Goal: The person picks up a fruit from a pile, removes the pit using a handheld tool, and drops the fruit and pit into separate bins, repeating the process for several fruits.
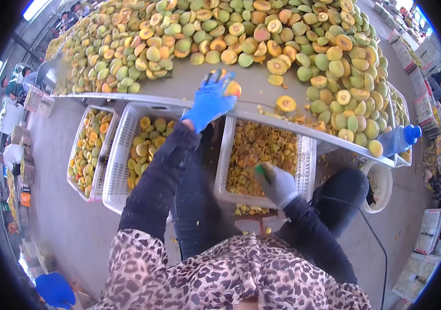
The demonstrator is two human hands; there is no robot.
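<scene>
Left hand (210,101), blue-gloved, arm stretched forward, lies on the bench (189,85) just inside its near edge, its grip closed over a halved fruit (232,89); bare bench surface lies around it, the fruit heap (241,36) beyond. Right hand (277,184), grey-gloved, hangs below that edge over the pit-filled crate (261,155), clenched on a green-tipped tool (259,169).

My left hand (208,101) covers most of the fruit half (232,89) on the table (189,88); grip can't be read. My right hand (277,184) hides what it holds over the middle crate (305,165), only a green tip shows. Table edge cuts off the crate tops. Bottle (398,139) partly behind the fruit pile (241,36). Lens rim blacks out the corners.
</scene>
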